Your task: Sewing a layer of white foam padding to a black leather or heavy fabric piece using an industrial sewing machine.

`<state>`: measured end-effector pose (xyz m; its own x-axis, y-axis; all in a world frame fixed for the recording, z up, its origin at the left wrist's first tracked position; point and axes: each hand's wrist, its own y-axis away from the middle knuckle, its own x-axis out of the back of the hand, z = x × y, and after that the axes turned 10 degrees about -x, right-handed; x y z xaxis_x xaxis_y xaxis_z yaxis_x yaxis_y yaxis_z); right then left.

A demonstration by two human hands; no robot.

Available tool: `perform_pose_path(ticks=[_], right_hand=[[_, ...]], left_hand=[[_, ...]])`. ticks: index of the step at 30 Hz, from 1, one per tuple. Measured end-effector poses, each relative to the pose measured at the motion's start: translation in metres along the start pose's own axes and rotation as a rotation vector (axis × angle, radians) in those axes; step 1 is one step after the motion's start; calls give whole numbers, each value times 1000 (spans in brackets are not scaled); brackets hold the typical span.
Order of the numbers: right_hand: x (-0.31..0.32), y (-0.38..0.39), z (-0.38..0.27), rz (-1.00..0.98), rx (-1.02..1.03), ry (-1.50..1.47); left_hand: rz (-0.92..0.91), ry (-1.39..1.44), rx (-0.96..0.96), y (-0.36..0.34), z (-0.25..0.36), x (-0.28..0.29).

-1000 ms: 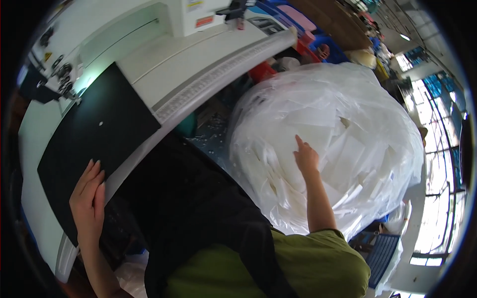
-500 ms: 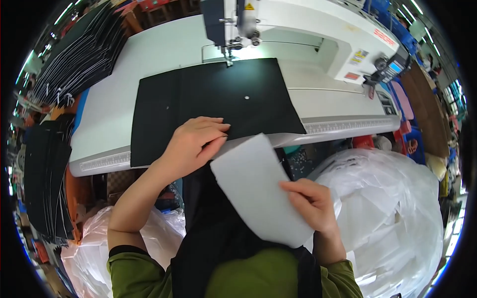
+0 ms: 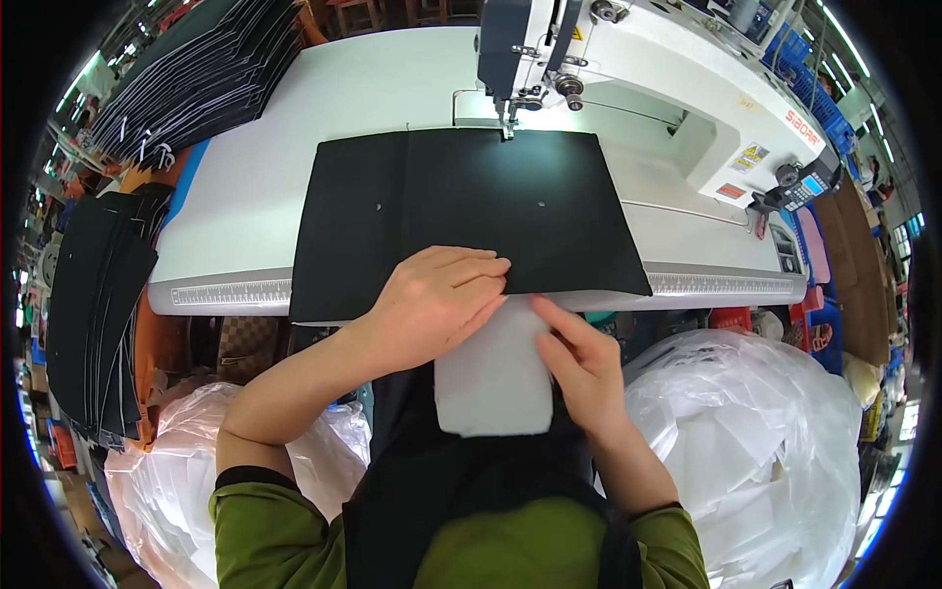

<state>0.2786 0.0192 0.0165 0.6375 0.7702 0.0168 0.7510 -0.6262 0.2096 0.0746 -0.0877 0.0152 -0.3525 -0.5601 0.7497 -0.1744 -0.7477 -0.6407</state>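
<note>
A black fabric panel (image 3: 461, 211) lies flat on the sewing machine bed, its far edge by the presser foot (image 3: 507, 131). Over its near edge my left hand (image 3: 444, 299) is closed, fingers pressed together and fingertips on the black material. A white rectangular sheet (image 3: 496, 383) with rounded lower corners hangs down toward me from under that edge; its upper end is hidden by the panel and my fingers. Along the sheet's right side, my right hand (image 3: 587, 368) grips it between thumb and fingers, index finger reaching up to the panel's edge.
The white sewing machine (image 3: 667, 88) arches over the table's far right. Stacked black panels (image 3: 196, 83) stand at far left, with more black pieces (image 3: 93, 314) hanging below. Clear plastic bags (image 3: 746, 442) of white pieces bulge at right; another plastic bag (image 3: 186, 481) sits at left.
My right hand has carried the white sheet up and left, turning it upright and bringing its upper end under the panel's near edge. My left hand stays on that edge.
</note>
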Motion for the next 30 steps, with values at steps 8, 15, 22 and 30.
perform_pose_path(ticks=[8, 15, 22, 30], right_hand=[[11, 3, -10, 92, 587, 970], [-12, -22, -19, 14, 980, 1227], [-24, -65, -8, 139, 879, 1482], [-32, -104, -10, 386, 1125, 1585]], left_hand=[[-37, -160, 143, 22, 0, 18], [-27, -95, 148, 22, -7, 21], [15, -55, 172, 18, -2, 25], [60, -30, 189, 21, -4, 25]])
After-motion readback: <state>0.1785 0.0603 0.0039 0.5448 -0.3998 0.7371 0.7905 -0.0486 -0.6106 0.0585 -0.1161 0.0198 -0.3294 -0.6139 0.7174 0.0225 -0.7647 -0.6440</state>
